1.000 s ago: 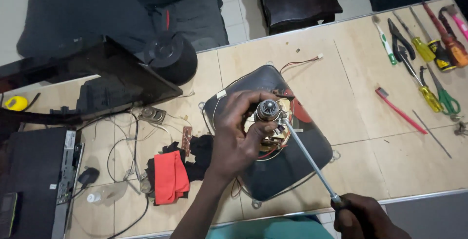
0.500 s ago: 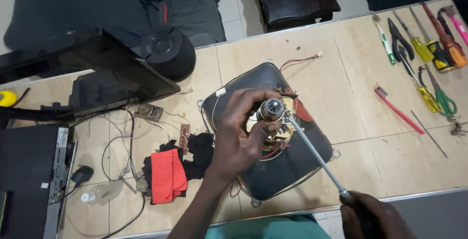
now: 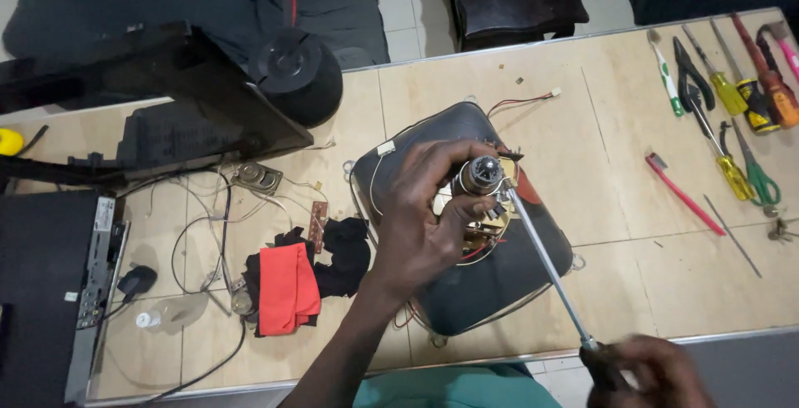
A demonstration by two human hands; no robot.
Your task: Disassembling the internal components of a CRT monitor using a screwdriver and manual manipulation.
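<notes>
Left hand (image 3: 420, 225) curls around the tube neck (image 3: 481, 177); right hand (image 3: 645, 372), near right, grips a long screwdriver (image 3: 545, 267) angled to it.

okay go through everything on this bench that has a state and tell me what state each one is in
left hand: closed around the tube neck
right hand: gripping the long screwdriver, tip at the neck
picture tube: face down, neck up
black casing: taken off, set aside
small speaker: loose on the table, wired
green-handled scissors: closed
</notes>
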